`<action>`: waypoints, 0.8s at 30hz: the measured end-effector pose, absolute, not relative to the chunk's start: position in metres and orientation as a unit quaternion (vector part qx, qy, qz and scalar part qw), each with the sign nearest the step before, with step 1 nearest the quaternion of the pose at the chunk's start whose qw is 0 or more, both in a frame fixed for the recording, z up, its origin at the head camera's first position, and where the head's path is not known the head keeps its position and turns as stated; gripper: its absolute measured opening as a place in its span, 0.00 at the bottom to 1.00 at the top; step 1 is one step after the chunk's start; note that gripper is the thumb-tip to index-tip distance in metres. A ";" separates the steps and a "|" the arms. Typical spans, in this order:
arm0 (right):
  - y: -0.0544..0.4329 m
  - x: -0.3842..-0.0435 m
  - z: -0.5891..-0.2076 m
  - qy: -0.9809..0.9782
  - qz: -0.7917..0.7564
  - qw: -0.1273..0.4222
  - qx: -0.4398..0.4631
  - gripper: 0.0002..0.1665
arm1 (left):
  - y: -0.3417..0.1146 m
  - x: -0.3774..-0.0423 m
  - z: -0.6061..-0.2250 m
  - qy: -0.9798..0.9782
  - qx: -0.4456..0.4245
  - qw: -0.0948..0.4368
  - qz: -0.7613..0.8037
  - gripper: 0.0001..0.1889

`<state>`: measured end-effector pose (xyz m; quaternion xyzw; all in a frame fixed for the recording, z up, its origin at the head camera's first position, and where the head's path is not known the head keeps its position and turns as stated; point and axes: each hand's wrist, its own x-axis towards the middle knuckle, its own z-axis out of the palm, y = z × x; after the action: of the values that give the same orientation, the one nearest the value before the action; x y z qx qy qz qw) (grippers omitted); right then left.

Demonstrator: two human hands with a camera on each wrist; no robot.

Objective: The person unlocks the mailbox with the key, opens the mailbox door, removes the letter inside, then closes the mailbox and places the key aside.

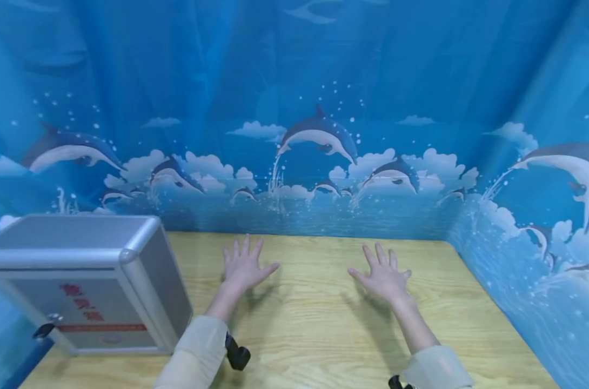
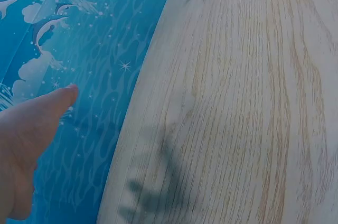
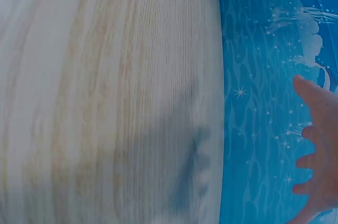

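two hands (image 1: 243, 269) (image 1: 386, 278), fingers (image 1: 246, 247) spread wide, above one table (image 1: 319, 324) bearing one box (image 1: 92, 283).

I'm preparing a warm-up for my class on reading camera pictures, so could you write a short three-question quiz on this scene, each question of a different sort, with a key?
1. Which is nearer the silver box, the left hand or the right hand?
2. True or false: both hands are gripping something.
3. What colour is the lettering on the front of the box? a) green b) red c) yellow

Key:
1. The left hand.
2. False: both are empty, with their fingers spread over the wooden tabletop.
3. b
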<state>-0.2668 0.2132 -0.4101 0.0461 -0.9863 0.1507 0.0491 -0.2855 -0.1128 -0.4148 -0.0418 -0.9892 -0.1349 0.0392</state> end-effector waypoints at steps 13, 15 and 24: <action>0.192 -0.266 -0.406 -0.965 0.241 0.070 0.075 0.35 | -0.106 -0.270 -0.391 -0.963 -0.075 0.182 -0.182 0.25; 0.184 -0.265 -0.405 -0.962 0.247 0.067 0.090 0.33 | -0.105 -0.262 -0.377 -0.960 -0.091 0.197 -0.179 0.24; 0.143 -0.259 -0.397 -0.949 0.271 0.053 0.149 0.27 | -0.105 -0.220 -0.305 -0.967 -0.141 0.180 -0.116 0.20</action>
<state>-0.2587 0.1428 -0.3967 0.1492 -0.9494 0.2713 0.0528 -0.2204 -0.1051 -0.3052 -0.1407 -0.9665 -0.1164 0.1802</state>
